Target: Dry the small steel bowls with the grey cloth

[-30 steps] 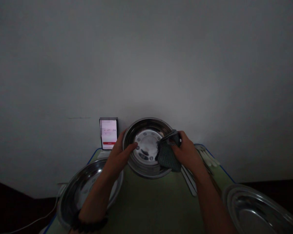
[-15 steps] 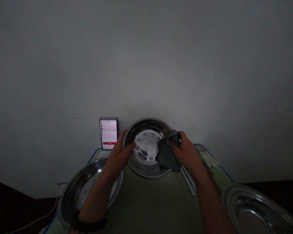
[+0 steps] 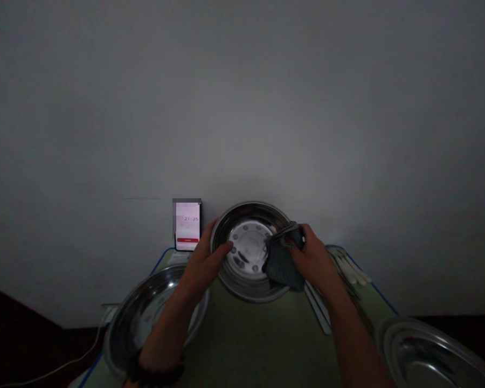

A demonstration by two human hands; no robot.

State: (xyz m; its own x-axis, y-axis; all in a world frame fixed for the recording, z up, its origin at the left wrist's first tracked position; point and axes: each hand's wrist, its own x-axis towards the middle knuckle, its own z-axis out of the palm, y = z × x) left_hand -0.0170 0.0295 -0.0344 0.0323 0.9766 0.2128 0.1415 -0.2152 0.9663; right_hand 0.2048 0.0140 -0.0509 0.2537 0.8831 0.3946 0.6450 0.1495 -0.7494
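The steel bowl (image 3: 250, 248) is over the far part of the green table (image 3: 267, 345), its mouth tipped up toward the person; its outline is round, reaching about equally every way. The left hand (image 3: 204, 264) grips the rim at 9 o'clock, partly curled, thumb inside and fingers largely hidden behind. The right hand (image 3: 313, 261) is closed around a dark cloth (image 3: 285, 267) at 3 o'clock, which drapes over the rim, its long axis roughly 12 to 6. From the held bowl, a lit phone (image 3: 188, 226) stands at 10 o'clock, a second bowl (image 3: 123, 315) at 8, a third bowl (image 3: 432, 347) at 4, and pale-ended utensils (image 3: 353, 270) near 3. The left forearm (image 3: 165, 323) crosses the second bowl; the right forearm (image 3: 350, 328) partly covers the utensils
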